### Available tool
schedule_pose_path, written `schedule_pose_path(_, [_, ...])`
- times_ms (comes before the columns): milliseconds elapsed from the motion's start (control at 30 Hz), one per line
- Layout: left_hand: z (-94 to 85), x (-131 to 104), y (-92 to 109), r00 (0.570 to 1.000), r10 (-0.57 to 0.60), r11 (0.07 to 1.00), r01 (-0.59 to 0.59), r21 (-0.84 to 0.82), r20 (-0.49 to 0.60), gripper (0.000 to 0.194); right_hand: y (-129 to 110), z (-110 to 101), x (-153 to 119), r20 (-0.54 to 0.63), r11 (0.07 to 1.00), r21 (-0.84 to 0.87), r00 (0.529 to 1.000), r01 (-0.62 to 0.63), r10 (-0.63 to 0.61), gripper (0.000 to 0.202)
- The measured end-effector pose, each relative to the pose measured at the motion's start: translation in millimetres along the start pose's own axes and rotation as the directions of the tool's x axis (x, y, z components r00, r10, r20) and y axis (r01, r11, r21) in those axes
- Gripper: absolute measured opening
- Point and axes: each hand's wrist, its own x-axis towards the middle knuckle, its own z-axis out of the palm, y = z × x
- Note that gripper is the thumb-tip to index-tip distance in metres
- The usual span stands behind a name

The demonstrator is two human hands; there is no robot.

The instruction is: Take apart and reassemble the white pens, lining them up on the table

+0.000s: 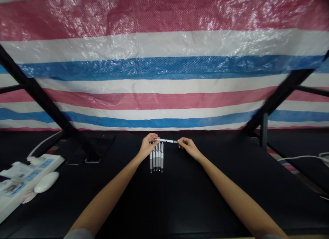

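Observation:
A white pen (168,141) is held level between my two hands, above the black table. My left hand (149,144) pinches its left end, and my right hand (187,145) pinches its right end, which looks grey. Just below the held pen, several white pens with grey grips (156,160) lie side by side in a row, tips toward me. The fingers of my left hand partly cover the upper ends of the leftmost pens.
On the left of the black table (180,204) lie a white power strip (36,175) with plugs, a white mouse-like object (46,182) and dark flat devices (93,159). Black frame bars stand at both sides before a striped sheet (164,67). A white cable (300,157) hangs at the right.

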Motion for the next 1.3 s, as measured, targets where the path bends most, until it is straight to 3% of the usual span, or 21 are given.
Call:
schedule_pose_path(133, [0.3, 0.2, -1.0, 1.000, -0.008, 1.000, 0.008, -0.012, 0.005, 0.026, -2.1, 0.3, -0.4, -0.002, 0.999, -0.034, 1.000, -0.009, 0.009, 0.054])
schedule_pose_path(233, [0.5, 0.0, -0.9, 1.000, -0.011, 1.000, 0.011, -0.014, -0.004, 0.025, -3.0, 1.0, -1.7, -0.004, 1.000, 0.024, 1.000, -0.008, 0.008, 0.043])
schedule_pose_path(367, [0.1, -0.5, 0.4, 1.000, -0.014, 1.000, 0.014, -0.013, -0.013, 0.025, -1.6, 1.9, -2.1, 0.003, 0.997, 0.079, 1.000, 0.000, 0.000, 0.044])
schedule_pose_path(500, [-0.5, -0.6, 1.5, 1.000, -0.019, 0.999, 0.018, -0.027, -0.012, 0.025, -0.1, 1.0, -0.6, 0.039, 0.999, 0.047, 0.999, 0.005, -0.007, 0.037])
schedule_pose_path(633, [-0.2, -0.3, 1.6, 1.000, -0.027, 0.999, 0.027, -0.047, -0.011, 0.025, -1.2, -0.1, -0.8, 0.045, 1.000, -0.007, 0.999, 0.013, -0.012, 0.045])
schedule_pose_path(867, [0.2, -0.2, 1.1, 1.000, -0.023, 0.998, 0.022, -0.065, -0.019, 0.026, -2.3, 1.4, -1.9, 0.041, 0.996, 0.084, 0.999, -0.018, 0.015, 0.041])
schedule_pose_path(1300, [0.9, 0.7, 0.8, 1.000, -0.019, 0.997, 0.018, -0.072, -0.012, 0.026, -1.9, -1.1, -0.9, 0.093, 1.000, 0.006, 0.996, 0.016, -0.016, 0.038])
